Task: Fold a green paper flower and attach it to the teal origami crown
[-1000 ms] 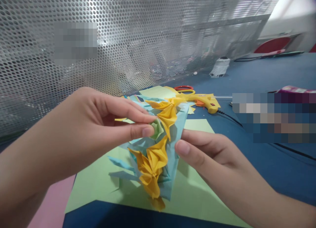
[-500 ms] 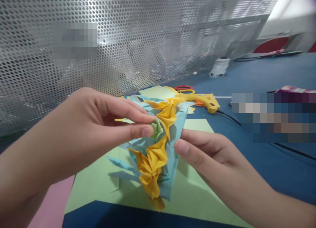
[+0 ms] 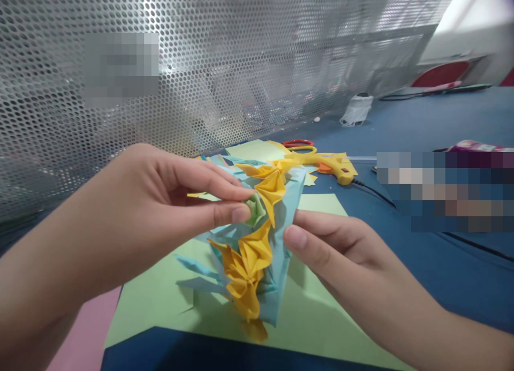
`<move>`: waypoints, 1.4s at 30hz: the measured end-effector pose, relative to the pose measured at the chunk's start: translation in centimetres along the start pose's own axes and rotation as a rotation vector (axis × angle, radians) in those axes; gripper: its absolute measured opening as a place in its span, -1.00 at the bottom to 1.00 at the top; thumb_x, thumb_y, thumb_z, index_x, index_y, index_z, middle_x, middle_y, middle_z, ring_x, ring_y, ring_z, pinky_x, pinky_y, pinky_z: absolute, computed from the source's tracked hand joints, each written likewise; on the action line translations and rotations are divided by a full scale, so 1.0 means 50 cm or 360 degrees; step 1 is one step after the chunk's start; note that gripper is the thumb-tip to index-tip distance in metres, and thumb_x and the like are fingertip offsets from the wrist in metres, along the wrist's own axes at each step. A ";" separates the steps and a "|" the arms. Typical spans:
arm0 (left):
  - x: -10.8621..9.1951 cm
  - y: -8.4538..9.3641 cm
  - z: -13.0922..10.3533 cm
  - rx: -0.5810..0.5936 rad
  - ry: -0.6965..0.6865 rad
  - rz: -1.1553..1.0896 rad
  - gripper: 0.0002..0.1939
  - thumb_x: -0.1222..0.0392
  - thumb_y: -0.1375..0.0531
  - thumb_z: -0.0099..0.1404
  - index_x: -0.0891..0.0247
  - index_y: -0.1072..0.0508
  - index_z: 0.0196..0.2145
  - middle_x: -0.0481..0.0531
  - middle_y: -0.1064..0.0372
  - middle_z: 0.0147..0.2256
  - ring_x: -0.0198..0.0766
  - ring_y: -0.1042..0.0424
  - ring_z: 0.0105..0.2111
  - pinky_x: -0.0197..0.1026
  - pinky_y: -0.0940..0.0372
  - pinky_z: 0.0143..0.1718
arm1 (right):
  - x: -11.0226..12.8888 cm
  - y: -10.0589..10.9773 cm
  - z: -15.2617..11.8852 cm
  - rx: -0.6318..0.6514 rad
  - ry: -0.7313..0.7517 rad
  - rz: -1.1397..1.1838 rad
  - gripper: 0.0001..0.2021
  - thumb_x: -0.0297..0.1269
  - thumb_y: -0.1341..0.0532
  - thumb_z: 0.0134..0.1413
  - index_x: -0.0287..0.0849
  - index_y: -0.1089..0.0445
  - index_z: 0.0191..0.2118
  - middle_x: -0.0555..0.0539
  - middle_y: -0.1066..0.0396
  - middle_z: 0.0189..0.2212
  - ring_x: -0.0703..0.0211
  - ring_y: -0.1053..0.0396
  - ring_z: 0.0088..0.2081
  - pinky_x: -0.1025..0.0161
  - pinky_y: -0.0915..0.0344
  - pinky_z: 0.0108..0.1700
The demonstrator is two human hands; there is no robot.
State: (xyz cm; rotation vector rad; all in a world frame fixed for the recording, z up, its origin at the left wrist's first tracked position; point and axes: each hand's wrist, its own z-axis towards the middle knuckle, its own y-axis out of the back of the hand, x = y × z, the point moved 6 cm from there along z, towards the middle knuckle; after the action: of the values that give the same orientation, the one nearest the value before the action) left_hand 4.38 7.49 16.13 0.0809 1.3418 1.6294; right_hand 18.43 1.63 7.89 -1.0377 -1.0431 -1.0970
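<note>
Between the thumb and fingers of my left hand [image 3: 172,194] is a small folded green paper piece [image 3: 256,210], set against a light blue folded paper craft [image 3: 287,221]. My right hand [image 3: 341,253] pinches the right edge of that blue craft, thumb in front and fingers behind. Yellow folded paper flowers [image 3: 251,264] run down its face, above and below the green piece. Pointed blue paper strips [image 3: 196,269] stick out at its lower left. My left fingers hide part of the craft's upper left.
Light green paper sheets [image 3: 152,301] lie beneath the craft on the blue table [image 3: 441,285], with pink paper [image 3: 90,333] at lower left. Behind are a yellow glue gun [image 3: 337,167] with a black cord and red-and-yellow-handled scissors [image 3: 299,144]. A perforated metal panel [image 3: 241,55] stands at the back.
Almost nothing differs. Both hands keep their grips, and the green piece stays in the same place on the blue craft.
</note>
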 end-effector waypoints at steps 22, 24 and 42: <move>-0.003 -0.001 0.005 -0.0007 0.0054 0.0067 -0.93 -0.15 -0.32 0.07 -0.27 -0.59 -0.50 -0.41 -0.58 -0.39 -0.29 -0.58 -0.30 -0.53 -0.42 -0.34 | -0.012 -0.002 -0.004 0.0018 -0.0068 0.0097 -0.64 -0.16 -0.15 0.20 -0.10 -0.14 -0.60 0.09 0.01 -0.55 0.26 -0.01 -0.46 0.30 -0.11 -0.38; -0.002 -0.002 0.005 0.0012 0.0069 0.0065 -0.96 -0.13 -0.33 0.07 -0.28 -0.59 -0.49 -0.41 -0.58 -0.38 -0.30 -0.58 -0.29 -0.55 -0.41 -0.34 | -0.013 -0.003 -0.004 0.0024 -0.0073 0.0130 -0.64 -0.15 -0.16 0.19 -0.10 -0.14 -0.60 0.09 -0.01 -0.55 0.25 -0.04 -0.45 0.29 -0.15 -0.33; 0.007 0.029 0.002 -0.0188 0.0339 -0.0571 -0.66 -0.04 -0.31 0.13 -0.08 -0.51 -0.10 -0.14 -0.59 -0.31 -0.18 -0.59 -0.30 -0.42 -0.47 -0.43 | 0.010 0.006 0.001 -0.0086 0.0020 0.0089 -0.76 -0.15 -0.18 0.20 -0.05 -0.42 -0.48 0.07 -0.32 -0.54 0.23 -0.27 -0.44 0.30 -0.27 -0.36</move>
State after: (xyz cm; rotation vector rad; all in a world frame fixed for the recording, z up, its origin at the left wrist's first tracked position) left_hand 3.34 7.93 17.14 -0.3930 1.3255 1.4339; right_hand 18.79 1.65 8.38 -1.0956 -0.9733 -1.0902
